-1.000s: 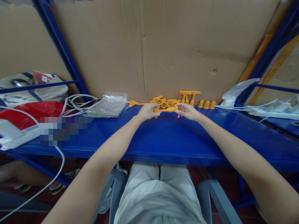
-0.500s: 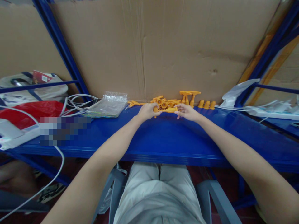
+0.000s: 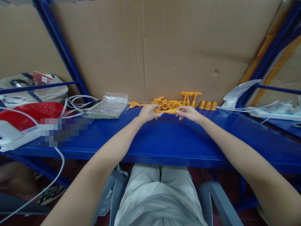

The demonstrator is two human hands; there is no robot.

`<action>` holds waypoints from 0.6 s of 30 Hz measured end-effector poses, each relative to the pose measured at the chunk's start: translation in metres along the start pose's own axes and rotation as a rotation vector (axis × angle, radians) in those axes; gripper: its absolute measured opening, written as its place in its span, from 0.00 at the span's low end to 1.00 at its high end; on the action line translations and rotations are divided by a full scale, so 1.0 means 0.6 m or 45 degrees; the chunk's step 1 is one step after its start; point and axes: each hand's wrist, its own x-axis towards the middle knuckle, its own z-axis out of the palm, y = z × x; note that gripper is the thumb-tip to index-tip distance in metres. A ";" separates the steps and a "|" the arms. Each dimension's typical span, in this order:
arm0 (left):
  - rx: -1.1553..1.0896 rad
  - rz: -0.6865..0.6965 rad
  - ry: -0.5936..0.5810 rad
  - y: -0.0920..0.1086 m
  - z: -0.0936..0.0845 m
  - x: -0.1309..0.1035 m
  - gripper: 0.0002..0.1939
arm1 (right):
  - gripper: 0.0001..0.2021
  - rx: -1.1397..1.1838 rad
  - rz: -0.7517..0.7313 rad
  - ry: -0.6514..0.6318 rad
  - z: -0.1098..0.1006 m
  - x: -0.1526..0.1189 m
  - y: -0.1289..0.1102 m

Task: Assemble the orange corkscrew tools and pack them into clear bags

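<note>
From where I watch, the yellow T-handled plastic piece [image 3: 172,111] lies crosswise between the two hands, its long axis running left to right and close to level, roughly parallel to the table's front edge. The left hand [image 3: 148,113] pinches it at the handle end, fingers curled so that they partly hide the grip; the right hand [image 3: 190,113] has its thumb and fingertips closed on the opposite end, past the wider barrel. Neither hand is clearly nearer, since each is at one end, and I can't make out whether the piece touches the tabletop or is held just above it. Directly behind it is a heap of loose yellow parts [image 3: 165,105], some with round open ends facing me. Just beyond the right fingers, two upright T-handled pieces [image 3: 186,98] stand side by side, and farther right three small yellow cones [image 3: 208,105] stand in a row. All this is along the back of the blue metal table [image 3: 174,138], against a cardboard sheet [image 3: 176,47]. Off to the left I see a clear plastic packet [image 3: 108,107] beside white cables [image 3: 82,98]; at far right, a white power strip [image 3: 275,113].
</note>
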 end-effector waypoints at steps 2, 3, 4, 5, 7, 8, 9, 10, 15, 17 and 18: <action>-0.004 -0.004 -0.006 0.000 0.000 0.000 0.13 | 0.18 -0.009 0.007 -0.025 0.001 0.000 0.001; -0.001 -0.011 -0.011 0.000 -0.001 0.000 0.13 | 0.18 -0.014 0.008 -0.033 0.002 0.000 0.002; 0.004 -0.020 -0.019 0.001 -0.001 0.000 0.14 | 0.18 -0.020 0.007 -0.038 0.003 0.001 0.003; 0.008 -0.030 -0.029 0.001 -0.002 0.000 0.14 | 0.18 -0.030 0.002 -0.037 0.004 0.001 0.004; 0.008 -0.046 -0.046 0.001 -0.002 0.000 0.14 | 0.18 -0.061 -0.026 -0.023 0.007 0.001 0.007; 0.004 -0.050 -0.049 0.001 -0.003 0.000 0.14 | 0.18 -0.084 -0.048 -0.012 0.009 0.002 0.008; 0.000 -0.052 -0.046 0.001 -0.003 0.000 0.14 | 0.19 -0.113 -0.072 -0.001 0.010 0.002 0.009; -0.003 -0.050 -0.039 0.001 -0.002 0.000 0.14 | 0.19 -0.153 -0.101 0.016 0.011 0.002 0.010; -0.015 -0.007 -0.037 0.006 -0.002 0.001 0.14 | 0.20 -0.514 -0.348 0.151 0.016 0.000 0.007; -0.027 0.003 -0.049 0.009 -0.002 0.001 0.13 | 0.17 -0.659 -0.449 0.151 0.018 -0.001 0.004; -0.036 0.003 -0.052 0.010 -0.002 0.001 0.13 | 0.15 -0.724 -0.483 0.140 0.019 -0.002 0.002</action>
